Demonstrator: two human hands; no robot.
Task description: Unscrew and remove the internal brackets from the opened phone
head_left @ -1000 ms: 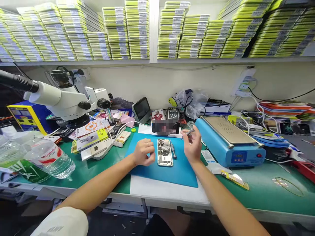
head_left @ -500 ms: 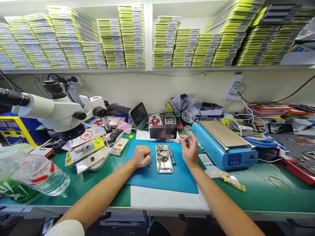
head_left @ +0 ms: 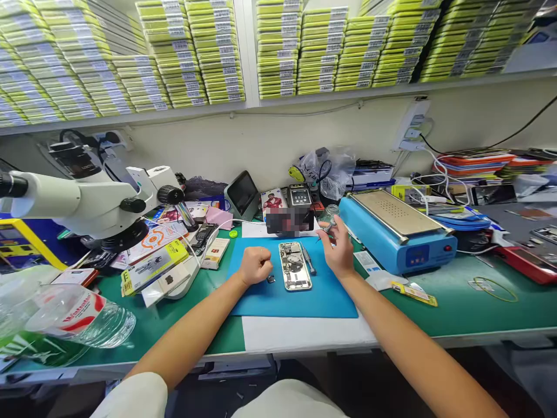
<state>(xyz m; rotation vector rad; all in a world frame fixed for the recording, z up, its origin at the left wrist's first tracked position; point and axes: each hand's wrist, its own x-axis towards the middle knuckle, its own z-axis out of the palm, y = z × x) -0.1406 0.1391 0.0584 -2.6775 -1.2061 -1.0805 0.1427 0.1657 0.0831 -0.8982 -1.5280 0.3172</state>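
My left hand is curled into a fist on the blue mat, with nothing showing in its fingers. Beside its thumb lies a small dark part. A phone with its insides exposed lies just right of that fist, apart from it. Along the phone's right edge rests a grey screwdriver. Above the mat's right side, my right hand pinches a small silver screwdriver between thumb and fingers; part of it is hidden by them.
A phone on its side stands behind the mat, its screen blurred. A blue heating machine is at the right. To the left are a microscope, boxes and a water bottle. Yellow-green packs fill the shelf above.
The view has tilted and shifted, so the bench sits higher in the picture. My left hand stays in a fist by the phone; my right hand still holds the screwdriver.
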